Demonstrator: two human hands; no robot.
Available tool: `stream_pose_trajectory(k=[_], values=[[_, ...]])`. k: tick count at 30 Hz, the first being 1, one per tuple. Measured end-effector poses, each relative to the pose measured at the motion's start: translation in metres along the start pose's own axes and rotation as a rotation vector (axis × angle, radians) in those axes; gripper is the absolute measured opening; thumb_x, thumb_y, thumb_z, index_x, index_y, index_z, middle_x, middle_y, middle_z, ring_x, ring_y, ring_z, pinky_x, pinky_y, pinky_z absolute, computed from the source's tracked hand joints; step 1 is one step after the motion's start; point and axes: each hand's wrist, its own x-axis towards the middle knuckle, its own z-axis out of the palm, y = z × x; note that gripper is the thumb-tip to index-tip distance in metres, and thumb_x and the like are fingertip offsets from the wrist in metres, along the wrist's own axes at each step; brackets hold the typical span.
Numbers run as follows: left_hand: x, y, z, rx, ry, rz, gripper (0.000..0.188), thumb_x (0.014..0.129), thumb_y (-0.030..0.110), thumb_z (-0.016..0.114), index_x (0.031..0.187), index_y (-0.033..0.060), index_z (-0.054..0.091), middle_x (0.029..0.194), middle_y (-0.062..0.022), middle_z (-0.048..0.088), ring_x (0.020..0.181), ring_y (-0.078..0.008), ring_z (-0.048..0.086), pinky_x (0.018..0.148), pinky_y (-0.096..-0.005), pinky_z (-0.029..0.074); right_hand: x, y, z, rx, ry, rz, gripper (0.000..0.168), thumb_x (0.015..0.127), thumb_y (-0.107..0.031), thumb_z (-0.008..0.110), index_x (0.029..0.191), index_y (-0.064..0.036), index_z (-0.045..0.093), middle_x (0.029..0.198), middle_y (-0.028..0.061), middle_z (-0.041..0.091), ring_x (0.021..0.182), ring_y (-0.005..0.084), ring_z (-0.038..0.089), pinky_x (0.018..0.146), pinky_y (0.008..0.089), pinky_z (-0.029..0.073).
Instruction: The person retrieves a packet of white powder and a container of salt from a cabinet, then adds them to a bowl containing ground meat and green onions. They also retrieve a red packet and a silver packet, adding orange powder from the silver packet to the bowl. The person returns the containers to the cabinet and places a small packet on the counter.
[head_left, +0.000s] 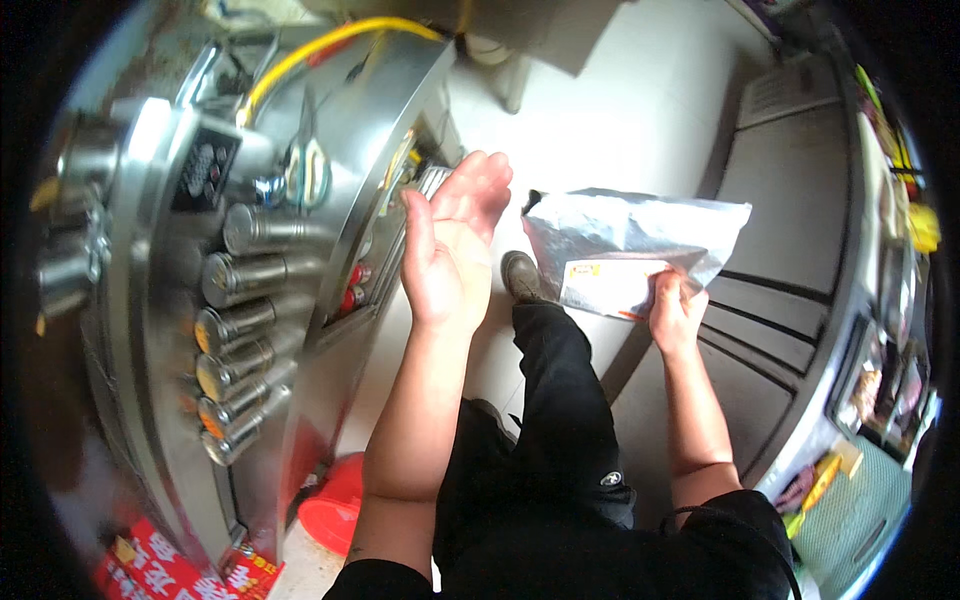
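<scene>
My right hand (675, 304) grips the lower right corner of a silvery foil bag (630, 225) that has a white label with writing on it. The bag hangs over the pale floor, in front of my shoe. To its left, my left hand (457, 240) is raised with the palm turned up, the thumb apart from the fingers and nothing in it. The two hands are apart, and the left one does not touch the bag. What the bag contains is hidden.
A steel counter (375, 142) at left bears a row of metal canisters (247, 277), scissors (307, 169) and a yellow hose (322, 45). Below stands a red plastic basin (334, 506). Dark-edged cabinet fronts (780, 202) and a worktop with a green cutting board (855, 510) line the right.
</scene>
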Motion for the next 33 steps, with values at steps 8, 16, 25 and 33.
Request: stream_pose_trajectory(k=[8, 16, 25, 33], values=[[0.04, 0.006, 0.249, -0.379, -0.109, -0.411, 0.08, 0.115, 0.061, 0.026, 0.152, -0.0049, 0.051, 0.154, -0.0232, 0.057, 0.147, -0.0402, 0.05, 0.127, -0.0546, 0.036, -0.03, -0.2, -0.186, -0.199, 0.294, 0.083, 0.032, 0.114, -0.023, 0.058, 0.101, 0.001, 0.074, 0.089, -0.0019, 0.068, 0.082, 0.0094, 0.059, 0.075, 0.0276, 0.048], [0.053, -0.064, 0.412, -0.582, -0.266, -0.675, 0.075, 0.116, 0.058, 0.024, 0.15, -0.0012, 0.055, 0.152, -0.0193, 0.061, 0.146, -0.0387, 0.053, 0.126, -0.0535, 0.041, 0.004, -0.36, -0.333, -0.783, 0.161, 0.241, 0.016, 0.099, -0.017, 0.076, 0.105, -0.002, 0.078, 0.09, 0.016, 0.078, 0.078, 0.037, 0.076, 0.072, 0.0431, 0.058], [0.076, -0.107, 0.489, -0.575, -0.354, -0.795, 0.069, 0.117, 0.053, 0.027, 0.148, -0.0006, 0.058, 0.151, -0.0182, 0.062, 0.143, -0.0377, 0.055, 0.124, -0.0541, 0.042, 0.016, -0.405, -0.381, -0.824, 0.46, 0.151, 0.021, 0.103, -0.02, 0.074, 0.105, 0.0, 0.077, 0.09, 0.0152, 0.078, 0.078, 0.0341, 0.077, 0.075, 0.039, 0.059], [0.116, -0.124, 0.523, -0.604, -0.383, -0.989, 0.068, 0.117, 0.053, 0.028, 0.147, -0.0003, 0.059, 0.151, -0.0196, 0.062, 0.144, -0.0383, 0.055, 0.125, -0.0545, 0.041, 0.055, -0.425, -0.38, -0.926, 0.417, 0.431, 0.015, 0.098, -0.013, 0.075, 0.104, 0.0, 0.076, 0.088, 0.0189, 0.076, 0.075, 0.0391, 0.074, 0.07, 0.0415, 0.057]])
